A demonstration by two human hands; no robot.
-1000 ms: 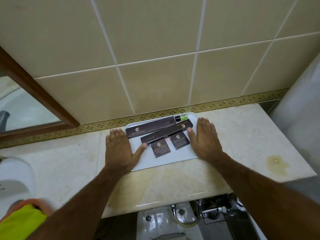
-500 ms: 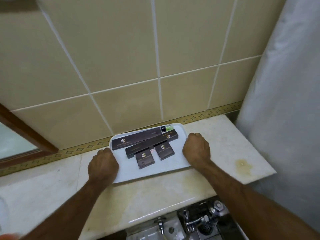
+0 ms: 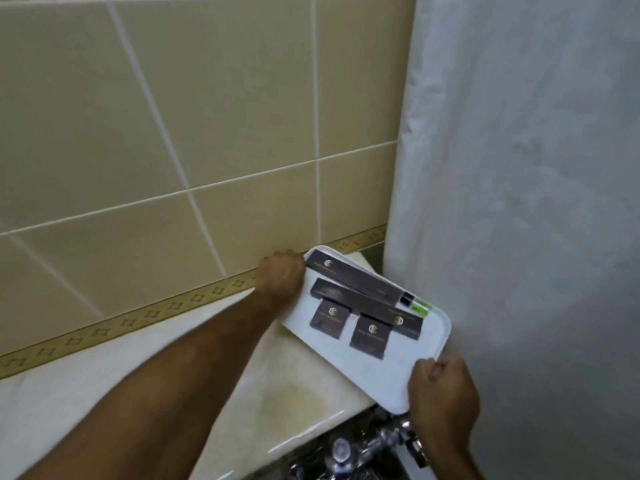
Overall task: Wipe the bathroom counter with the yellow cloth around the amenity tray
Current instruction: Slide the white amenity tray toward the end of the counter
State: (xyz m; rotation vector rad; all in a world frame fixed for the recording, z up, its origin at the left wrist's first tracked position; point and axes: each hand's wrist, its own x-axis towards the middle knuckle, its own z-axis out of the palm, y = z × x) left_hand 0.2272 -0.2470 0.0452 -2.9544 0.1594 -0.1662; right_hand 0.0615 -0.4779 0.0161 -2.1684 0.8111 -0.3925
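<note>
The white amenity tray [image 3: 388,379] carries several dark boxes [image 3: 329,318] and is turned at an angle at the right end of the marble counter [image 3: 214,386], partly overhanging its edge. My left hand [image 3: 282,277] grips the tray's far left end by the wall. My right hand [image 3: 443,393] grips its near right corner. A yellowish stain [image 3: 294,403] marks the counter beside the tray. The yellow cloth is out of view.
A white shower curtain [image 3: 519,202] hangs right next to the tray on the right. Beige wall tiles [image 3: 207,133] with a gold patterned border [image 3: 138,317] back the counter. Chrome plumbing fittings [image 3: 363,445] sit below the counter's front edge.
Both hands went from lying flat beside the tray to gripping its ends. The tray moved right along the counter and rotated, reaching the curtain. The view swung right; the cloth and basin left the frame.
</note>
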